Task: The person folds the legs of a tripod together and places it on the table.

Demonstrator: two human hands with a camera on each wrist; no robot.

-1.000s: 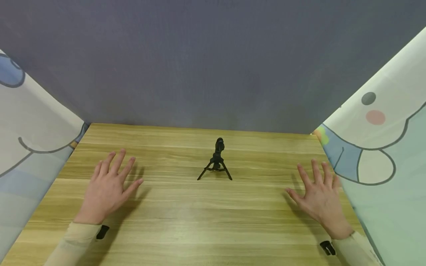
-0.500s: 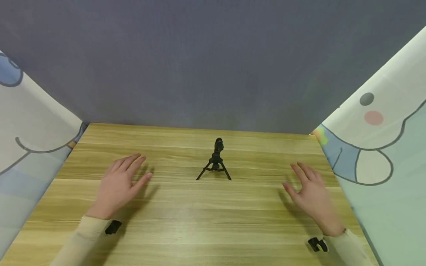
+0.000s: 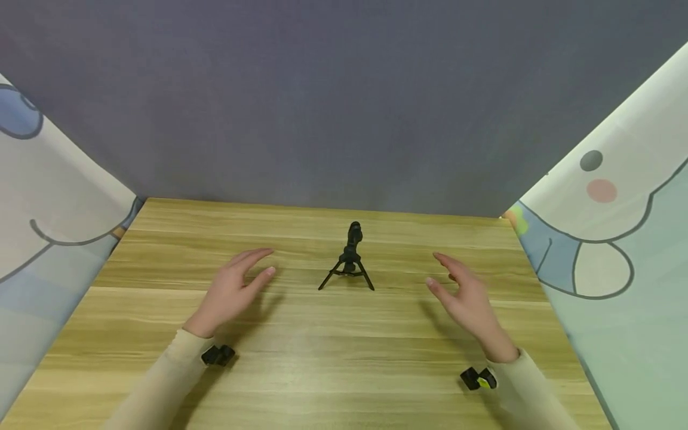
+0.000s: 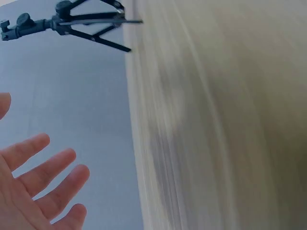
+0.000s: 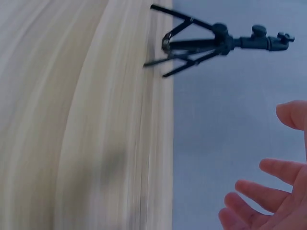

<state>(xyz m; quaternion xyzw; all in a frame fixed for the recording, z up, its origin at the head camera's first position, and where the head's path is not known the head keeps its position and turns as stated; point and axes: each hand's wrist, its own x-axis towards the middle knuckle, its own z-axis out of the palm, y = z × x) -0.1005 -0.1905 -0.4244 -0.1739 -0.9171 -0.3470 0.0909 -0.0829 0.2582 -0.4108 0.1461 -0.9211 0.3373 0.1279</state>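
A small black tripod (image 3: 350,254) stands upright on the wooden table, its legs spread. Both wrist views show it from the side, with knobs along its short column. My left hand (image 3: 230,292) hovers to the tripod's left, fingers loosely bent and thumb apart from them. To the right of the tripod is my right hand (image 3: 466,298), palm turned inward, fingers relaxed. Neither hand touches the tripod; a gap of bare wood lies on each side. In the left wrist view the spread fingers (image 4: 62,189) hold nothing, and the same goes for the right wrist view's fingers (image 5: 261,194).
The wooden table (image 3: 322,370) ends at a dark grey panel (image 3: 333,107) behind the tripod. Cartoon-printed cloths hang at the left (image 3: 64,197) and right (image 3: 607,251) sides. Each wrist carries a small black device.
Both hands have moved inward toward the tripod from the table's sides. Their palms have turned from facing down to facing each other. The tripod has stayed in place.
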